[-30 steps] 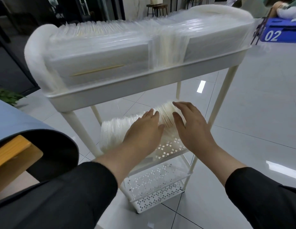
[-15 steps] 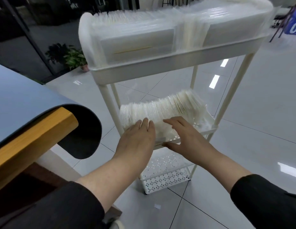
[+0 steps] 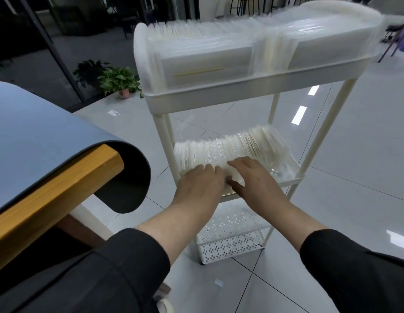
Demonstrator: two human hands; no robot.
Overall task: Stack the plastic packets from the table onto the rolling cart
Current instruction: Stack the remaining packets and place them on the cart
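Plastic packets (image 3: pixel 230 152) partly behind hands (image 3: pixel 228 181)

Glossy pale floor tiles (image 3: pixel 365 136) reflect ceiling lights. A potted plant (image 3: pixel 119 81) stands before dark glass panels (image 3: pixel 27 30); bar stools (image 3: pixel 244 3) sit well beyond the plant, to its right.

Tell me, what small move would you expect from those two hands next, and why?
Probably a gentle push to square up the packets on the middle shelf. Both the left hand and the right hand lie flat against that row's near side, and the row fans out unevenly toward the right.
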